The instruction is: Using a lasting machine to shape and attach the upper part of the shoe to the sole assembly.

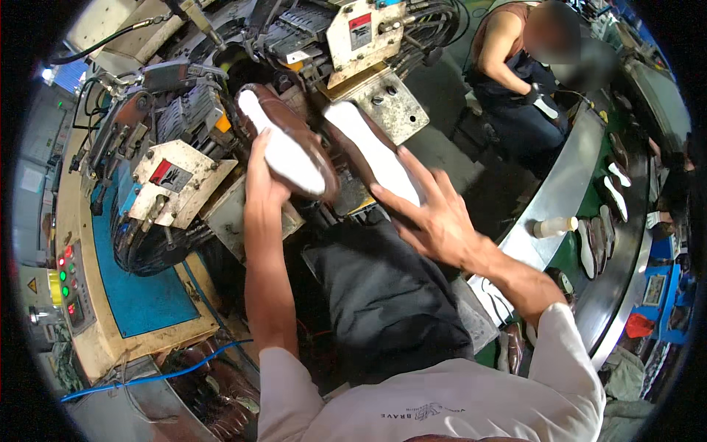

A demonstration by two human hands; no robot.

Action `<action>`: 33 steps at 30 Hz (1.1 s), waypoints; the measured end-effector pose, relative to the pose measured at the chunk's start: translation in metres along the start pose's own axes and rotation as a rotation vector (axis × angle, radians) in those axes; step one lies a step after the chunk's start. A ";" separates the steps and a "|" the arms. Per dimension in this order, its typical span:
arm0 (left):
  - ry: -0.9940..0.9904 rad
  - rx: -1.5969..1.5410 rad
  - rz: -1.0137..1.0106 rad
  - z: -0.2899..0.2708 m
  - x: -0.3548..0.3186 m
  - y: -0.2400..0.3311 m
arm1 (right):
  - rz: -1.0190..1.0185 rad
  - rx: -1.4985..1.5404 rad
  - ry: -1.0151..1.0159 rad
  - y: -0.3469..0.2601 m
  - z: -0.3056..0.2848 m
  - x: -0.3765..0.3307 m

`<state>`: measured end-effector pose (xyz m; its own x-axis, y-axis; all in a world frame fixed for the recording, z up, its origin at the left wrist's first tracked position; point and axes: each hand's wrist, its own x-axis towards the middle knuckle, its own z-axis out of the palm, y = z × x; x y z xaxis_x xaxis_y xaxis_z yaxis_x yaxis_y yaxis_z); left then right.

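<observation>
Two brown shoes with white undersides turned up are before me, side by side at the machine. My left hand (266,180) grips the left shoe (289,151) along its near left side, the thumb lying on the white underside. My right hand (436,214) holds the right shoe (368,147) by its near end, with fingers along its right edge and across the white underside. The left shoe's far end reaches close to the machine's dark opening (239,62). The undersides of both hands' grips are hidden by the shoes.
A machine with pale metal plates (166,180), hoses and clamps surrounds the shoes. Lit buttons (65,272) sit on its left panel. At right, a curved conveyor (567,258) carries several shoes beside a white bottle (554,227). A gloved co-worker (515,81) sits beyond, holding a shoe.
</observation>
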<state>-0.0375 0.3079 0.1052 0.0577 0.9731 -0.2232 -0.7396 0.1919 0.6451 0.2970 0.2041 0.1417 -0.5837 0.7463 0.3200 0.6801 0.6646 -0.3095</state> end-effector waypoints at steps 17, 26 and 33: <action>-0.294 -0.386 0.132 -0.026 -0.228 -0.043 | -0.239 -0.143 0.321 -0.034 0.117 0.162; 0.075 -0.230 0.057 -0.065 -0.269 -0.127 | -0.312 -0.187 0.309 -0.029 0.121 0.163; 0.162 -0.002 -0.024 -0.057 -0.240 -0.138 | -0.317 -0.214 0.399 -0.025 0.138 0.242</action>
<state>0.0126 0.0404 0.0281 -0.0338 0.9348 -0.3536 -0.7404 0.2143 0.6372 0.0776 0.3733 0.1029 -0.5897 0.4111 0.6952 0.5977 0.8011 0.0332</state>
